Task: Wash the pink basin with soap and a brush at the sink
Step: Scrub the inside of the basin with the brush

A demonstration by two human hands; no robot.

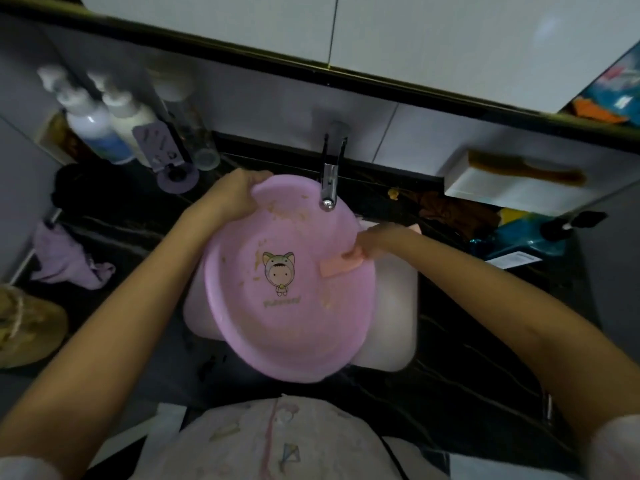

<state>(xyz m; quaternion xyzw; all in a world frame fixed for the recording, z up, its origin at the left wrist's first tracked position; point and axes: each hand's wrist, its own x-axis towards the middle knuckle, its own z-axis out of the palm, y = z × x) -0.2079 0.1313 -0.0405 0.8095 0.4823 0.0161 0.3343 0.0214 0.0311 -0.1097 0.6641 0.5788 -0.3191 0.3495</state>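
One basin [294, 323], one bar of soap [341, 266], one tap [329, 181], one sink [391, 306], two pump bottles [90, 123] [130, 114] (standing side by side), one comb [526, 169], one purple cloth [65, 258] and two hands [239, 192] [377, 240].

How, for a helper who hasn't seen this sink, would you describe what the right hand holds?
Find the pink basin under the tap. On its inner right wall the right hand pinches a flat rectangular bar, likely soap. It is salmon-orange, unlike the lilac-pink basin.
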